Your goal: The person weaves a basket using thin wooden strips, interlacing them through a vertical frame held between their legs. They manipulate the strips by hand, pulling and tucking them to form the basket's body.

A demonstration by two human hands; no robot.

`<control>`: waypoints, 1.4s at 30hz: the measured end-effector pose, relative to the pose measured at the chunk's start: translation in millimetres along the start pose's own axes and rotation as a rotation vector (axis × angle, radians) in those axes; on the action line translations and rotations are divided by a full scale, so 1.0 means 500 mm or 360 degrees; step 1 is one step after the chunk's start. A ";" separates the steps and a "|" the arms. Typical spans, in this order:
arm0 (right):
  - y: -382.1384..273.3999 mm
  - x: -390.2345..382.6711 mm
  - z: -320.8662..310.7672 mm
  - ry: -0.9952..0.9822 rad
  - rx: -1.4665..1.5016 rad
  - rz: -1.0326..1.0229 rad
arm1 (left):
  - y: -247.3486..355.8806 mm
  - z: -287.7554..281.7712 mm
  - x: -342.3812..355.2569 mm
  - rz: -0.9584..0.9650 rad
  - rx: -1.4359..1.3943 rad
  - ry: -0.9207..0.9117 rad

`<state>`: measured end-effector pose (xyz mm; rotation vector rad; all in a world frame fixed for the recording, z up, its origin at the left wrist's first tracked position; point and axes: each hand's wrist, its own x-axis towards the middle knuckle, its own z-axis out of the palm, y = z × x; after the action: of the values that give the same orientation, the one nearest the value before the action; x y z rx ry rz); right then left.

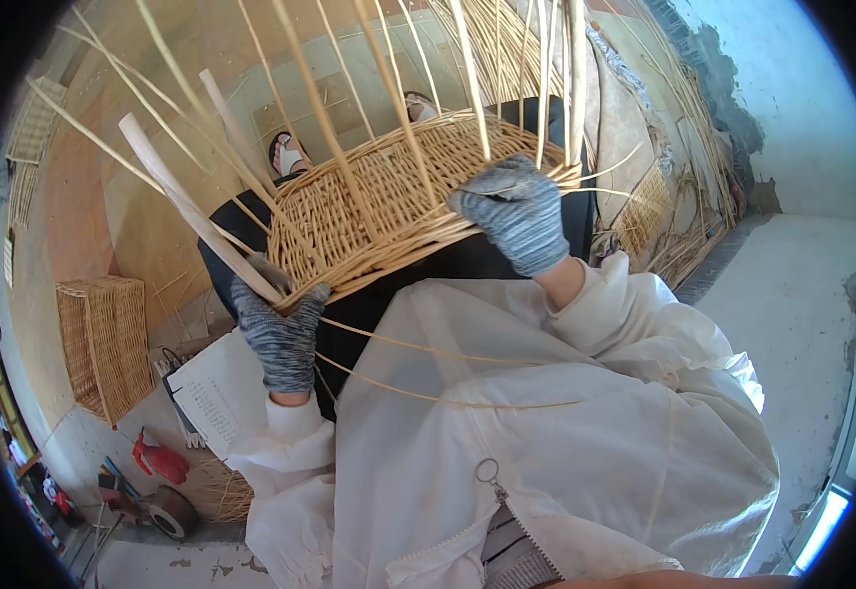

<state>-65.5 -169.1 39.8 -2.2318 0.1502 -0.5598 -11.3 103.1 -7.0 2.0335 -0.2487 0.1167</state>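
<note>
Across my lap lies a half-woven wicker basket [334, 187], with a tight base and long upright stakes [393, 88] rising from its edge. Both my hands wear grey knitted gloves. At the near left corner, beside a thick pale wooden post [187, 206], my left hand [285, 334] is closed around the rim. My right hand [514, 211] is closed on the near edge further right, its fingers bent over the weave; any single rod in them is hidden. Two thin wicker rods [438, 398] trail from near my left hand across my white garment [546, 442].
A finished-looking wicker basket [104, 344] stands on the floor at left, near an open notebook [214, 398]. A red object [161, 458] lies below it. Bundles of long rods [506, 49] lie beyond the basket, with more along the right wall [791, 108].
</note>
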 end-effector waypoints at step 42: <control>-0.068 0.103 -0.053 0.0054 -0.0100 -0.0855 | 0.099 0.221 -0.015 0.1079 0.0842 -0.0078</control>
<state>-33.8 -179.5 98.2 -2.3239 -0.4332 -0.8864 -32.7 -15.9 -16.2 2.3876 -1.0218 0.6063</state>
